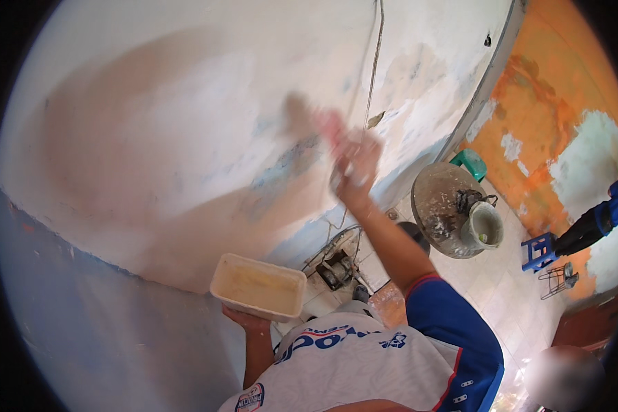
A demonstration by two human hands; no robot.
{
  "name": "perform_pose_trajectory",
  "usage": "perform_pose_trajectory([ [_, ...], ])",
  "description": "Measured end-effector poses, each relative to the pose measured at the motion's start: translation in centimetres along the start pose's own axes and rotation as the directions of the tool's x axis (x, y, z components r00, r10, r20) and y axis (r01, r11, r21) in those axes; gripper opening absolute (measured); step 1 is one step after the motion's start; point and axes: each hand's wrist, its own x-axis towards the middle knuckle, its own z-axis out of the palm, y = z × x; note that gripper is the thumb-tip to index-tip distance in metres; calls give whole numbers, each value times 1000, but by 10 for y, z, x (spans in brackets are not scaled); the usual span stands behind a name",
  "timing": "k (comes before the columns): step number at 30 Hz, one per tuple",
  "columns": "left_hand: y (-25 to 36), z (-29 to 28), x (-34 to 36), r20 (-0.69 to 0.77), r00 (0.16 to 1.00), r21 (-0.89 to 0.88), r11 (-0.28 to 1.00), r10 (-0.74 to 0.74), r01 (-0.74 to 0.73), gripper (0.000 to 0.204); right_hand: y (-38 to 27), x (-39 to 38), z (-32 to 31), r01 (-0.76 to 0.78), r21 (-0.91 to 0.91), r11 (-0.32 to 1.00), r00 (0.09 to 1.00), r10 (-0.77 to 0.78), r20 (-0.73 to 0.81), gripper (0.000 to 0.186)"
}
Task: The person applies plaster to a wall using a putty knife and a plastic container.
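My left hand point(246, 318) is closed under the near side of a rectangular off-white tub point(253, 305), holding it tilted in front of my body. A thin cream-coloured layer coats the inside of the tub. Reaching up to the patchy white wall point(233, 89), my right hand point(356, 165) is smeared by motion, with pale stuff on its fingers. It grips a red-handled tool point(329, 127), too blurred for its kind to be told. Whether the tool touches the wall cannot be made out. Bluish and tan stains mark the wall around it.
A cable point(374, 65) runs down the wall. To the right stands a round stained table point(436, 196) bearing a bucket point(486, 226), near a green stool point(470, 163). Farther right are a blue stool point(539, 253), another person's leg point(584, 226) and an orange peeling wall point(529, 103).
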Motion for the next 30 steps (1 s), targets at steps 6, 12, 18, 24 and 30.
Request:
perform_pose_trajectory([
  [6, 1, 9, -3, -66, 998, -11, 1000, 5, -6, 74, 37, 150, 5, 403, -310, 861, 900, -435, -37, 27],
  [12, -4, 28, -2, -19, 1000, -15, 1000, 8, -9, 73, 37, 0, 19, 280, -43, 959, 960, -279, 26, 38],
  [18, -3, -5, 4, -5, 1000, -11, 1000, -21, 21, 72, 23, 24, -14, 270, -55, 961, 958, -263, 113, 44],
  [24, -13, 23, -3, -83, 995, -23, 998, -59, 58, 72, 26, 155, -31, 477, -244, 845, 875, -483, 38, 25],
  [30, -22, 24, 4, 38, 997, -34, 998, -59, 61, 74, -38, 70, -67, 372, -100, 923, 926, -363, 102, 32],
])
